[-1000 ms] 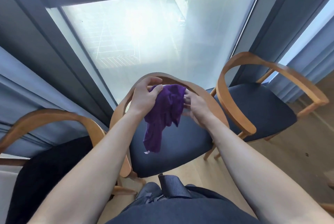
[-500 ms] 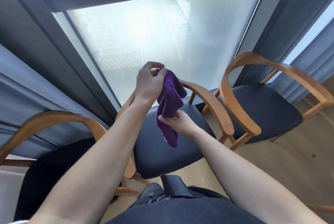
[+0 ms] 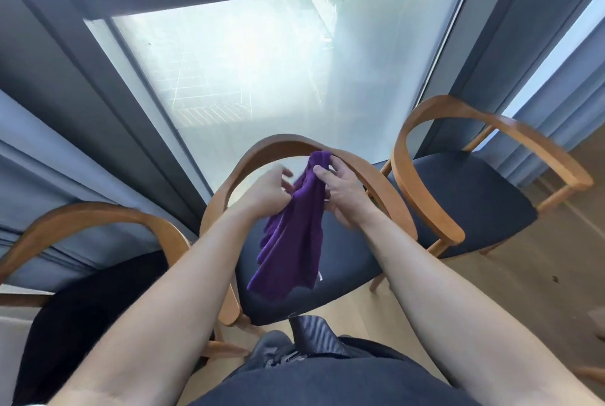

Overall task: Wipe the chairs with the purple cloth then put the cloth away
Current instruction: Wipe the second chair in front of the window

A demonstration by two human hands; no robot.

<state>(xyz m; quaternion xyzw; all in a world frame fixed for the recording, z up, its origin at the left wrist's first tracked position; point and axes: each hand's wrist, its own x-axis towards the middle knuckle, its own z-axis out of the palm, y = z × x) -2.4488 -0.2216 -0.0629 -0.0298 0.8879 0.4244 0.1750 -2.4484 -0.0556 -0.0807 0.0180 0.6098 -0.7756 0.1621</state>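
Mid-task, by the look: handling the cloth (image 3: 294, 235) in the air over the middle chair (image 3: 343, 261), not pressing it to wood. No telling wiped from unwiped; putting away not yet done. Right grip (image 3: 343, 196) pinching the cloth's top; left grip (image 3: 268, 189) blurred at its edge, hold not tellable. Counted: three chairs, including left chair (image 3: 98, 219) and right chair (image 3: 474, 196); one cloth; two grips.

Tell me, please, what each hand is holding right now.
Left hand: blurred against the soft purple fabric cloth; its grip cannot be told.
Right hand: closed round the cloth's top end.
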